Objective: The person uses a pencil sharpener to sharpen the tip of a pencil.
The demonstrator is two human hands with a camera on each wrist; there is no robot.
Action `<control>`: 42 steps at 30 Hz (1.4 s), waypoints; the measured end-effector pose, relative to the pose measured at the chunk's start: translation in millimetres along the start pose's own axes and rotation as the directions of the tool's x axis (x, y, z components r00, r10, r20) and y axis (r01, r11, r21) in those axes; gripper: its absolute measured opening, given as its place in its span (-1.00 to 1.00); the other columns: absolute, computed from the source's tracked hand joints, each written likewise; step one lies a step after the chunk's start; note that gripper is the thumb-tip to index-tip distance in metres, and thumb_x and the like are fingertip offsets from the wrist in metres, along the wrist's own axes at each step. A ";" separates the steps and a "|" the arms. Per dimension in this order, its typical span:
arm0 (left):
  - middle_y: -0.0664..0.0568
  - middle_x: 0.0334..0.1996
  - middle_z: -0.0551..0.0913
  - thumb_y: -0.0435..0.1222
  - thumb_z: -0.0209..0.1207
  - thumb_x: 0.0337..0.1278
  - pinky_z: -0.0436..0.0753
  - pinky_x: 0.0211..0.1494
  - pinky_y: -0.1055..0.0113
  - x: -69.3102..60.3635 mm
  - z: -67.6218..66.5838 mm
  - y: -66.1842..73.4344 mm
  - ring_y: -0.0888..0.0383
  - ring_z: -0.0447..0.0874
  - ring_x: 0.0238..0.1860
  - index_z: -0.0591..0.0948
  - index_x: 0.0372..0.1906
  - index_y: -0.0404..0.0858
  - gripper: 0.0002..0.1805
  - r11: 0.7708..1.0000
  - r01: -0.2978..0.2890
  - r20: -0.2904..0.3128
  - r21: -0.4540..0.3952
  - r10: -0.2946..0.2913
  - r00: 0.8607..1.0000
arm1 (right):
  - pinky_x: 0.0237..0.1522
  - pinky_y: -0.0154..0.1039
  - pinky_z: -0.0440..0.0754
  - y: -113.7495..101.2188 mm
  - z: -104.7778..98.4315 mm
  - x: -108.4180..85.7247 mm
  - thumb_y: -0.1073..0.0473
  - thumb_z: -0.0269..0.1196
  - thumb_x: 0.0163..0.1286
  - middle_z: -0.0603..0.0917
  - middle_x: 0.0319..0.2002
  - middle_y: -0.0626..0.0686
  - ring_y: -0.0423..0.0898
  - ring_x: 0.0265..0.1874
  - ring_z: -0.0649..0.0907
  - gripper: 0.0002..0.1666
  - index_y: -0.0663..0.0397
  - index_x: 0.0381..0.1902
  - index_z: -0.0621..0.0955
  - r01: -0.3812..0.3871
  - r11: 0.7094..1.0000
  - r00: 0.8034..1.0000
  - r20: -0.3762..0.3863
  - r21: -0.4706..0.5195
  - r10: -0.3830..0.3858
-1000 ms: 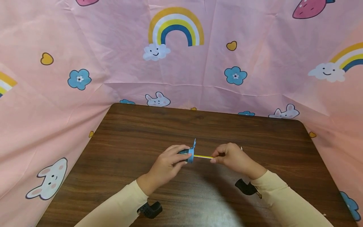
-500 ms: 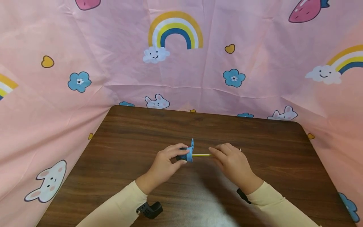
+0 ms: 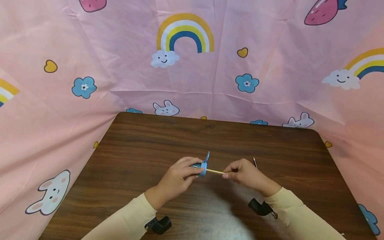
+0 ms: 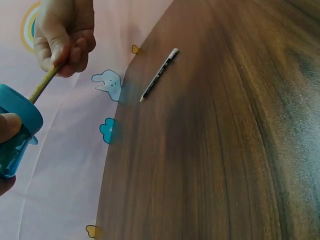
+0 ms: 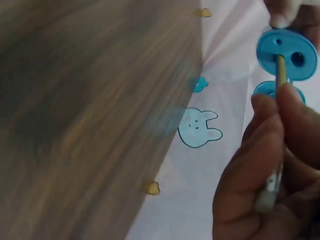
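My left hand (image 3: pixel 175 175) grips a blue pencil sharpener (image 3: pixel 202 169) with a see-through shavings container, held above the table. Its flip lid (image 3: pixel 207 156) stands up, swung away from the holes. A yellow pencil (image 3: pixel 214 171) has one end in a hole of the sharpener. With thumb and fingers, my right hand (image 3: pixel 244 173) pinches that pencil along its shaft. In the right wrist view, the sharpener's face (image 5: pixel 270 52) shows another, larger hole beside the pencil. The pencil's pale back end (image 5: pixel 266 200) sticks out behind the right fingers. Its tip is hidden inside.
A black-patterned pencil (image 4: pixel 159 75) lies on the dark wooden table (image 3: pixel 144 140), just beyond the right hand. Patterned pink cloth (image 3: pixel 126 50) hangs around the back and sides. Black wrist devices (image 3: pixel 160 225) hang under both sleeves.
The right hand rolls over with the pencil, then back, while the left hand keeps hold of the sharpener. The sharpener tilts slightly. The black-patterned pencil shows more now past the right hand.
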State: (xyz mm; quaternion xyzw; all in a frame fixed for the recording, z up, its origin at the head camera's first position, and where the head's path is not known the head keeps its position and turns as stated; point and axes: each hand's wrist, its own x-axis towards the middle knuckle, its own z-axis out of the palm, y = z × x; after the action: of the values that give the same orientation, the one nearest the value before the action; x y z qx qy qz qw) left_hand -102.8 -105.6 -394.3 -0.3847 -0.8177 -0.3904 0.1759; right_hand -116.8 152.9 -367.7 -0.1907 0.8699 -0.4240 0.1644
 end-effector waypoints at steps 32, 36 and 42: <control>-0.08 -0.02 0.66 -0.59 0.41 -0.19 0.64 0.06 0.28 -7.4 3.2 -5.5 -0.01 0.58 0.08 0.76 -0.18 -0.31 -0.65 0.999 -0.049 -0.005 0.006 0.049 0.999 | -0.58 -0.40 0.45 14.8 7.0 5.0 0.26 0.28 0.31 0.58 -0.61 -0.06 -0.34 -0.63 0.43 -0.85 0.26 -0.33 0.72 0.074 0.996 0.995 0.065 0.056 -0.077; -0.08 0.03 0.64 -0.57 0.39 -0.14 0.66 -0.04 0.35 -8.4 6.3 -3.8 -0.01 0.57 0.09 0.75 -0.13 -0.30 -0.64 0.997 0.068 -0.006 -0.046 -0.068 0.998 | -0.51 -0.38 0.49 13.0 8.9 3.2 0.18 0.28 0.33 0.63 -0.46 -0.12 -0.34 -0.53 0.49 -0.83 0.15 -0.23 0.74 0.147 0.973 0.989 0.002 -0.176 -0.149; -0.02 0.09 0.62 -0.53 0.37 -0.06 0.68 -0.27 0.36 -4.6 4.5 -1.8 0.02 0.61 0.03 0.72 -0.03 -0.29 -0.62 0.936 0.299 -0.024 -0.186 -0.309 0.951 | -0.32 -0.21 0.61 18.0 18.8 1.5 0.14 0.43 0.15 0.62 -0.23 -0.01 -0.11 -0.30 0.59 -0.62 0.07 -0.05 0.71 0.340 0.671 0.761 -0.227 -0.659 -0.608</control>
State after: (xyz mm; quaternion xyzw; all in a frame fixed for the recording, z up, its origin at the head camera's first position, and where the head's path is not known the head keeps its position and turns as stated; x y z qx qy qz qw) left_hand -101.2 -105.2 -400.8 -0.2575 -0.8237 -0.4953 0.0994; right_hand -113.1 149.7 -393.3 -0.3586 0.8865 -0.1964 -0.2168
